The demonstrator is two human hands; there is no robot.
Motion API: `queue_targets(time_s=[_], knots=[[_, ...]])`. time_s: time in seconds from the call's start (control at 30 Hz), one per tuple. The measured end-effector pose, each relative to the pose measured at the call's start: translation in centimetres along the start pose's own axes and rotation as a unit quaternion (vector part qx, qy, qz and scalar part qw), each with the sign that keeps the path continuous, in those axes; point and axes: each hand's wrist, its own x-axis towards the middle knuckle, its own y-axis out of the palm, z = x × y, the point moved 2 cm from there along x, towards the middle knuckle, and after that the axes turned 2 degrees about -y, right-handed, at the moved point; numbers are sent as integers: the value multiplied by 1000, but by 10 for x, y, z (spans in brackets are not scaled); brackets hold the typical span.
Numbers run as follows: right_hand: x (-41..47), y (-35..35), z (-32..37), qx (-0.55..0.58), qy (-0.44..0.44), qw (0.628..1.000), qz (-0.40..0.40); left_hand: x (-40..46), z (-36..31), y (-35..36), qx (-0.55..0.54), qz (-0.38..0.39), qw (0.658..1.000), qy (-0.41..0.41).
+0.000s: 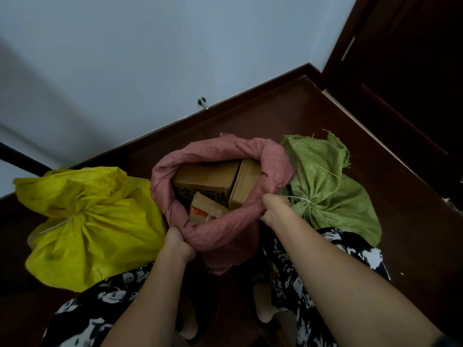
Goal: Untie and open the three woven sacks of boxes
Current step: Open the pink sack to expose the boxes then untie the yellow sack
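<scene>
**Pink sack open, both hands on its rim; yellow and green sacks tied**

The pink sack [220, 236] stands at the centre of the frame on the dark wooden floor [288, 108]. Its mouth is spread wide and the rim is rolled outward. Inside, three cardboard boxes are visible: a large box [203, 181] with printed characters toward the upper left of the opening, a plain box [244, 186] standing at the right of the opening, and a small box [205, 209] with orange marking at the lower part of the opening.

The left hand [179, 242] grips the rolled rim at its lower left edge, fingers curled round the fabric. The right hand [273, 209] grips the rim at its right edge, fingers likewise closed on the fabric.

The yellow sack [95, 221] lies at the left of the frame, touching the pink sack. Its neck is gathered and bound with a white tie [62, 222]. The green sack [330, 196] lies at the right of the frame, pressed against the pink sack. Its neck is bound with a white cord [304, 200].

A metal door stop [202, 101] projects from the white wall [150, 58] above the skirting board. A dark door [413, 71] occupies the upper right of the frame
</scene>
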Motion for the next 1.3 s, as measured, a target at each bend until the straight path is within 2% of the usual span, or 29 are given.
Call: queue_targets(time_s=[0.03,0.13,0.23,0.33,0.43,0.53,0.67,0.7,0.8,0.83,0.87,1.0,1.1,1.2,1.3], knots=[[-4,-2,0,31,13,999,15,-1,1,1,3,-6,1000,5],[-12,-9,4,19,2,997,71,-1,1,6,4,-18,1000,7],[-7,-19,3,82,26,993,76,2,4,10,12,-21,1000,18],[3,-20,-3,163,118,978,59,10,2,8,17,-14,1000,14],[1,-24,-4,208,123,967,82,20,-2,4,28,-35,999,8],[2,-26,-7,230,130,955,135,31,-1,-4,79,-44,995,32],[0,-22,-3,213,139,953,165,39,-12,9,189,-77,976,80],[1,-21,-3,207,140,954,165,46,-16,13,214,-75,970,84],[-4,-18,-3,195,145,955,170,148,-20,-5,278,-119,949,87],[-3,-19,-3,190,147,956,170,170,-19,-13,280,-111,950,85],[-5,-20,-2,186,148,957,169,184,-13,-17,249,-112,958,87],[2,-21,1,196,151,958,145,71,0,12,87,-84,987,107],[10,-23,5,172,147,969,101,47,4,10,-4,-87,992,93],[13,-22,9,125,122,983,58,30,11,9,-32,-81,995,51],[14,-18,12,-9,72,997,31,23,13,9,-40,-90,995,24]])
